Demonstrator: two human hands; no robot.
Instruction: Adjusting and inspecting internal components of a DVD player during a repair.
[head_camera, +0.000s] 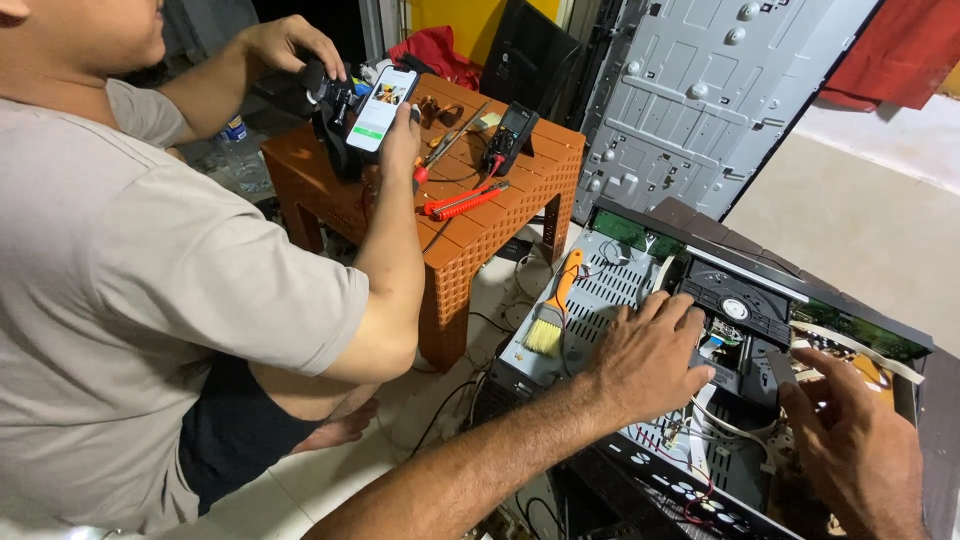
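An opened disc player with its cover off lies in front of me, showing a black disc drive, green circuit boards and white wires. My left hand rests flat, fingers spread, on the metal chassis just left of the drive. Lower right, my right hand reaches into the internals, fingertips touching a small dark part beside the drive; whether it grips it is unclear. An orange-handled brush lies on the chassis to the left.
A person in a grey shirt sits at left holding a phone over an orange plastic table. On it lie a multimeter, an orange utility knife and a screwdriver. A grey metal panel leans behind.
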